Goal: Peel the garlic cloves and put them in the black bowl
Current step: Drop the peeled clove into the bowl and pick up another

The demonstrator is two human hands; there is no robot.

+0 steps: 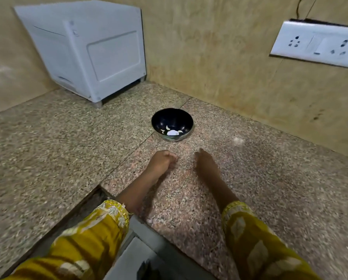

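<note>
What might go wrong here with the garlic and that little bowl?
The black bowl stands alone beyond both hands, so a hasty reach might knock it and spill the garlic cloves inside. The left hand is curled; whether it holds a clove is unclear, but one dropped could roll toward the dark gap at the counter's edge. A pale scrap already lies on the speckled counter, where bits are hard to spot.

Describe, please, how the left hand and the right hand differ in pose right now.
The left hand is curled into a fist, with nothing visible in it; the right hand is stretched out straight. The left hand looks brighter lit, the right hand darker. Both are over the counter, short of the black bowl.
</note>
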